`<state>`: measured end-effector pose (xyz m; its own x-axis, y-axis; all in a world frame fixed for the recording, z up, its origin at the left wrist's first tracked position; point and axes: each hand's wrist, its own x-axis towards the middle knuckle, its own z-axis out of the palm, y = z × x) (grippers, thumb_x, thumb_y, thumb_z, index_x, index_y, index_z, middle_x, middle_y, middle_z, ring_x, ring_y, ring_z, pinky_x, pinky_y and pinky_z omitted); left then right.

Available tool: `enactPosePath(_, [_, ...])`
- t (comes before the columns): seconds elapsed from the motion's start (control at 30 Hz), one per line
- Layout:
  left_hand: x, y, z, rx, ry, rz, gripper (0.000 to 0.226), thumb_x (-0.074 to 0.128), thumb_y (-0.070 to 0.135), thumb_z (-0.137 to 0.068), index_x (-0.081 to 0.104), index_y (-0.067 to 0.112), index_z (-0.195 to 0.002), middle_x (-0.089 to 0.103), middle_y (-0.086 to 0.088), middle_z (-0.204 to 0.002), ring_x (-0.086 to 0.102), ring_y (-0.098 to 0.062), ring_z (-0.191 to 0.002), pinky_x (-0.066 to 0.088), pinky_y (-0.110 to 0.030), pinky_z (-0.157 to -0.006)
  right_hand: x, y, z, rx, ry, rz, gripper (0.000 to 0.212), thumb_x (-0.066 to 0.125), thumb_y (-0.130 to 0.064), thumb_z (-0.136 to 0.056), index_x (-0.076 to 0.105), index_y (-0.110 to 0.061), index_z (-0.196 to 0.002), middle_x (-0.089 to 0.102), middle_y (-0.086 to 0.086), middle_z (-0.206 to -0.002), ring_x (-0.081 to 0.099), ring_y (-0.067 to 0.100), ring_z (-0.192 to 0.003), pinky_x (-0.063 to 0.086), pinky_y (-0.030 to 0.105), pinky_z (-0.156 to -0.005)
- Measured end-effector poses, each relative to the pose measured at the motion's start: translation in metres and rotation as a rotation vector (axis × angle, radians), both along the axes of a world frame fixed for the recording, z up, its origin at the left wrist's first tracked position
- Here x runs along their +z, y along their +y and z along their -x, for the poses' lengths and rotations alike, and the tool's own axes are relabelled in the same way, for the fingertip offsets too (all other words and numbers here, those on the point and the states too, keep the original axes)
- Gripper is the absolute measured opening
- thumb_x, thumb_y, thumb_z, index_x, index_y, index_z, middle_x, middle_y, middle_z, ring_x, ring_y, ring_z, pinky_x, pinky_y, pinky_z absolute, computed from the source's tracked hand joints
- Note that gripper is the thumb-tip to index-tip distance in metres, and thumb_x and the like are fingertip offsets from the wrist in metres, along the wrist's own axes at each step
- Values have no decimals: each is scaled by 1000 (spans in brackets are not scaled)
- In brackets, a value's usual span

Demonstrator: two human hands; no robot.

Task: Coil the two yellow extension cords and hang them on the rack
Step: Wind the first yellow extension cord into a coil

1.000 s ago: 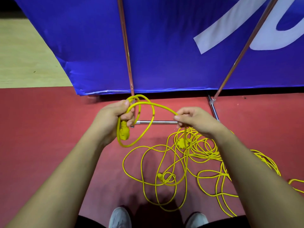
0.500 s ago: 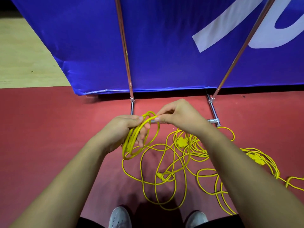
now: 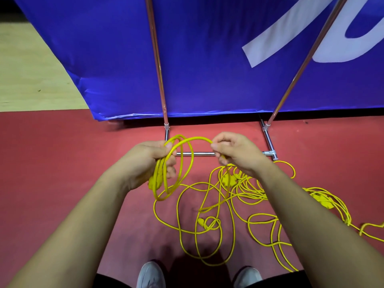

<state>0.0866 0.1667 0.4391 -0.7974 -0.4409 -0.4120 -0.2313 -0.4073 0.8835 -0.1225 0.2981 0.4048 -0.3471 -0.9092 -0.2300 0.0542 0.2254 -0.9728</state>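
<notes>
My left hand (image 3: 152,161) grips a small coil (image 3: 182,173) of yellow extension cord, two or three loops with a yellow plug hanging below the palm. My right hand (image 3: 234,152) pinches the same cord a short span to the right, and the cord arcs between the two hands. From my right hand the cord drops into a loose yellow tangle (image 3: 218,221) on the red floor. A second heap of yellow cord (image 3: 324,202) with a plug lies further right. The metal rack (image 3: 158,65) rises behind my hands, its base bar (image 3: 197,153) at floor level.
A blue banner (image 3: 207,48) hangs behind the rack's two slanted poles. Red floor mat (image 3: 62,163) spreads left of the cords; a wooden floor (image 3: 31,69) lies at the far left. My two grey shoes (image 3: 150,275) stand just below the tangle.
My right hand brought cord to the left hand, adding a loop to the coil, then moved back right along the cord. The tangle on the floor shifted slightly.
</notes>
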Motion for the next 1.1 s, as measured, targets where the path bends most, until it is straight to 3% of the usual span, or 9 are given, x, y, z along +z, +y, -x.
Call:
enactPosePath(0.13, [2,0,-2,-95,-38,-6,27,50,22,-87,63,-1,-91,62,-16,-68,66,-33,-58,52,-33,-59,14,-5,1,-35,133,73,4,70,-7,-85,68,-7,-81,56,3,-58,36,9,-44,27,18,-43])
enactPosePath(0.27, [1,8,1,-150,-19,11,37,44,26,-94,63,-5,-96,62,-19,-69,64,-32,-56,50,-31,-54,33,-12,-17,101,369,102,6,75,-7,-80,72,-2,-79,61,-6,-58,50,1,-53,38,15,-53])
enactPosePath(0.37, [-2,14,4,-149,-32,62,39,41,28,-97,63,-3,-93,56,-14,-62,60,-28,-49,44,-26,-47,38,-19,-31,183,450,114,6,77,-10,-78,74,-5,-78,64,-2,-62,54,6,-60,44,28,-58])
enactPosePath(0.47, [-1,13,7,-104,16,115,35,43,33,-94,59,2,-89,38,-3,-55,46,-21,-44,30,-27,-47,38,-21,-32,175,450,122,6,76,-13,-81,71,-10,-77,60,2,-61,51,7,-58,43,30,-56])
enactPosePath(0.63, [8,0,4,60,187,-58,27,40,27,-96,48,7,-80,29,4,-50,30,-12,-38,28,-23,-44,14,-2,0,263,540,-72,17,67,-20,-91,66,-9,-78,61,-3,-66,50,6,-60,41,22,-60])
enactPosePath(0.7, [7,-5,-1,51,129,-17,28,38,24,-98,50,5,-81,33,2,-50,34,-15,-39,31,-23,-43,0,5,9,202,388,-98,8,65,-14,-91,66,-10,-85,61,2,-68,56,15,-63,44,31,-68])
enactPosePath(0.8, [4,-6,-7,-52,-78,141,28,39,14,-98,59,-2,-86,50,-7,-55,49,-23,-43,42,-23,-43,-2,5,13,35,216,-38,3,66,-9,-89,65,-11,-88,51,3,-60,47,12,-48,38,24,-51])
enactPosePath(0.97, [0,-3,-6,-126,-115,72,36,43,20,-96,65,-8,-93,57,-16,-62,54,-25,-44,45,-24,-43,19,-5,1,89,411,7,3,73,-11,-84,74,-13,-83,64,6,-70,49,6,-60,38,15,-54])
enactPosePath(1.1, [-6,2,-5,-246,-140,190,43,54,41,-90,70,1,-91,49,-7,-58,47,-21,-42,23,-32,-47,28,-16,-21,133,491,75,2,74,-13,-82,75,-14,-82,71,6,-76,56,4,-66,44,20,-63])
